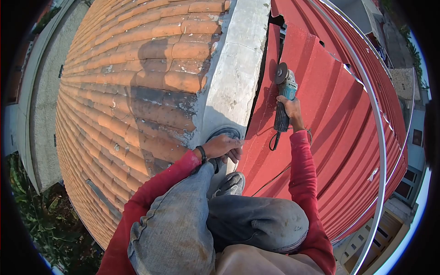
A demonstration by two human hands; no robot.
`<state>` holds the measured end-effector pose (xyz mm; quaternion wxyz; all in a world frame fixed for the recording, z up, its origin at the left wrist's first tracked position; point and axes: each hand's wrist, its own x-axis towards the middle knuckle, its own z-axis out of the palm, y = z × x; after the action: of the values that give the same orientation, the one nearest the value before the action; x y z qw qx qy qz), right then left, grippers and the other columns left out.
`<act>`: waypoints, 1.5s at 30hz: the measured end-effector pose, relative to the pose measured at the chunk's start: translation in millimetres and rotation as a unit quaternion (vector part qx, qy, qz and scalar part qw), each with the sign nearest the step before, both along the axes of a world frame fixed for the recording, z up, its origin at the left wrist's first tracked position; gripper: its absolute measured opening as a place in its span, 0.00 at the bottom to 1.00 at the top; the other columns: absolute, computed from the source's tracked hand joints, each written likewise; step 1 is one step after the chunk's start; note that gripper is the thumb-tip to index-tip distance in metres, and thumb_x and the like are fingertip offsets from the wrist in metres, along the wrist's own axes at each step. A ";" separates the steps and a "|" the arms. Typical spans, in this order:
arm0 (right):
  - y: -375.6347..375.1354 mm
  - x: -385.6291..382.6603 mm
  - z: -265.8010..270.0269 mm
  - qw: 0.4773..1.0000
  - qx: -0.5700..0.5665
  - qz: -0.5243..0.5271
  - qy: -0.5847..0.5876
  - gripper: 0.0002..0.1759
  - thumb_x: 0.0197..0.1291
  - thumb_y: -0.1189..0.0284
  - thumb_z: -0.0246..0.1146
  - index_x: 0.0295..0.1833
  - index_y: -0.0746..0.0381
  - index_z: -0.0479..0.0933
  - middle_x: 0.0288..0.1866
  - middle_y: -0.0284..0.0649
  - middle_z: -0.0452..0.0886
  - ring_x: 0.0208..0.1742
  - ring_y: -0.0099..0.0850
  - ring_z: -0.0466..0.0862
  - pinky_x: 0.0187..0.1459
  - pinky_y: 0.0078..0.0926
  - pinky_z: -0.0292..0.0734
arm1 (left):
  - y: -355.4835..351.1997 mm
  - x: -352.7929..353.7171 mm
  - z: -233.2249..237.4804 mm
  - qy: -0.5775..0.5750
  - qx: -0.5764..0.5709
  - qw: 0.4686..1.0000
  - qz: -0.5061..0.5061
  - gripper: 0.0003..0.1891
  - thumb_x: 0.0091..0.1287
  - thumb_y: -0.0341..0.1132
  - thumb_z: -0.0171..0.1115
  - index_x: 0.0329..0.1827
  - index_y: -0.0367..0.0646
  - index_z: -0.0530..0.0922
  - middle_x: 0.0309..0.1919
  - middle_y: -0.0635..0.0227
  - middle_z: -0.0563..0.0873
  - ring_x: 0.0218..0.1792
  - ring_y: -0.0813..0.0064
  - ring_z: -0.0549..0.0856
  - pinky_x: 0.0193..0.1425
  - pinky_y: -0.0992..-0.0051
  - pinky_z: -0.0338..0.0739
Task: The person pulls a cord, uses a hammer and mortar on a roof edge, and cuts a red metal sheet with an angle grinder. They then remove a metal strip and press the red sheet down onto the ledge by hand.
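Right hand (pixel 291 110) clamped around body of teal angle grinder (pixel 284 94), disc (pixel 280 73) pointing away, at the gap between red corrugated metal sheet (pixel 330 105) and concrete ridge wall (pixel 233 59). Cord (pixel 274 143) loops below the grip. Left hand (pixel 222 147) palm down on the wall, fingers together, bent over its edge; grip or rest, cannot tell. Clay tiles (pixel 137 68) left. 1 shoe (pixel 230 183) below.

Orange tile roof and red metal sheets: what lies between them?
In the head view a grey concrete ridge runs between them, with a dark gap along the edge of the red metal sheets; the left hand rests on it.
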<state>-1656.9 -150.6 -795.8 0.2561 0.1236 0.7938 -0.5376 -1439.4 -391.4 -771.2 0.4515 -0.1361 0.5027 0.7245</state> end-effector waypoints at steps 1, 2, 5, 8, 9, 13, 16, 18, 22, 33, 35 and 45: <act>0.9 0.2 -1.2 1.000 0.002 -0.004 0.005 0.17 0.52 0.67 0.70 0.41 0.67 0.75 0.28 0.39 0.80 0.24 0.31 0.83 0.26 0.29 0.81 | -0.2 0.5 -0.4 0.000 0.000 1.000 -0.001 0.24 0.75 0.55 0.52 0.38 0.40 0.80 0.34 0.61 0.88 0.34 0.74 0.90 0.26 0.79 0.79; 1.9 0.2 -2.2 1.000 0.004 -0.008 0.011 0.17 0.52 0.67 0.70 0.41 0.67 0.75 0.28 0.39 0.80 0.24 0.31 0.84 0.26 0.29 0.81 | -0.5 0.7 -1.0 0.000 0.000 1.000 0.000 0.25 0.75 0.55 0.52 0.38 0.40 0.80 0.34 0.60 0.88 0.34 0.74 0.90 0.26 0.79 0.79; 9.0 2.5 -9.8 1.000 0.009 0.010 0.008 0.18 0.52 0.67 0.70 0.42 0.68 0.75 0.29 0.39 0.80 0.24 0.31 0.83 0.27 0.29 0.82 | -0.7 1.8 -0.8 0.002 -0.005 1.000 0.002 0.26 0.75 0.56 0.52 0.38 0.39 0.80 0.34 0.60 0.88 0.33 0.73 0.90 0.26 0.79 0.79; 5.9 10.4 -1.0 1.000 0.000 0.006 0.012 0.19 0.52 0.66 0.70 0.42 0.68 0.75 0.29 0.39 0.80 0.23 0.30 0.82 0.27 0.29 0.82 | -0.4 1.3 0.3 0.010 -0.012 1.000 0.004 0.26 0.75 0.57 0.51 0.38 0.39 0.80 0.34 0.59 0.88 0.33 0.73 0.90 0.26 0.79 0.79; 7.8 10.2 -3.7 1.000 0.000 0.006 0.011 0.19 0.52 0.66 0.70 0.42 0.68 0.75 0.29 0.39 0.80 0.23 0.30 0.82 0.27 0.29 0.82 | 0.0 2.3 0.6 0.013 -0.015 1.000 0.005 0.27 0.75 0.57 0.51 0.38 0.38 0.80 0.34 0.59 0.88 0.33 0.73 0.90 0.26 0.79 0.79; 9.8 6.8 -7.9 1.000 0.017 0.010 0.013 0.19 0.52 0.66 0.70 0.42 0.68 0.75 0.29 0.39 0.80 0.23 0.30 0.82 0.26 0.28 0.81 | -0.6 1.6 1.9 0.012 -0.012 1.000 0.005 0.27 0.74 0.58 0.52 0.38 0.38 0.80 0.33 0.59 0.88 0.33 0.73 0.90 0.26 0.79 0.79; 10.7 10.9 -8.3 1.000 0.019 0.013 0.011 0.19 0.51 0.66 0.70 0.42 0.68 0.75 0.29 0.39 0.80 0.23 0.30 0.82 0.25 0.28 0.80 | -0.1 3.1 1.9 0.015 -0.011 1.000 0.010 0.27 0.74 0.58 0.52 0.38 0.38 0.80 0.33 0.59 0.88 0.33 0.73 0.89 0.25 0.79 0.79; 12.6 9.5 -11.8 1.000 0.018 0.017 0.009 0.19 0.52 0.66 0.70 0.42 0.68 0.75 0.29 0.39 0.80 0.23 0.30 0.82 0.25 0.28 0.80 | 0.4 3.6 2.4 0.006 -0.019 1.000 0.017 0.27 0.74 0.58 0.53 0.38 0.38 0.80 0.33 0.60 0.88 0.33 0.74 0.89 0.25 0.79 0.79; 16.3 7.4 -22.5 0.999 0.024 0.022 0.027 0.20 0.52 0.66 0.70 0.44 0.68 0.74 0.28 0.40 0.80 0.23 0.30 0.83 0.25 0.29 0.80 | 0.6 4.0 -0.4 0.006 -0.013 1.000 0.020 0.27 0.74 0.58 0.53 0.38 0.39 0.80 0.33 0.61 0.88 0.33 0.74 0.89 0.26 0.79 0.79; 12.7 22.3 -10.8 1.000 0.003 -0.008 -0.009 0.18 0.51 0.68 0.70 0.43 0.68 0.75 0.28 0.39 0.81 0.23 0.30 0.82 0.26 0.29 0.78 | -0.3 3.0 3.5 -0.009 -0.005 1.000 0.021 0.27 0.74 0.58 0.53 0.37 0.39 0.81 0.33 0.61 0.87 0.33 0.74 0.89 0.26 0.79 0.79; 14.3 21.4 -14.5 1.000 0.024 0.003 0.004 0.18 0.50 0.68 0.70 0.43 0.68 0.75 0.28 0.40 0.81 0.23 0.30 0.82 0.26 0.29 0.78 | -0.1 3.2 2.8 -0.004 -0.004 1.000 0.021 0.27 0.74 0.57 0.52 0.37 0.38 0.81 0.33 0.60 0.88 0.32 0.73 0.90 0.25 0.79 0.79; 13.4 20.0 -19.0 1.000 0.014 0.000 -0.009 0.18 0.50 0.68 0.71 0.42 0.68 0.75 0.28 0.40 0.81 0.23 0.30 0.82 0.26 0.29 0.78 | -1.4 5.1 -1.3 0.010 0.004 0.999 0.030 0.27 0.76 0.55 0.51 0.37 0.37 0.81 0.33 0.59 0.88 0.32 0.71 0.90 0.23 0.79 0.79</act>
<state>-1636.9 -137.3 -814.8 0.2620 0.1321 0.7991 -0.5247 -1434.3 -392.7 -772.4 0.4251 -0.1425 0.4998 0.7411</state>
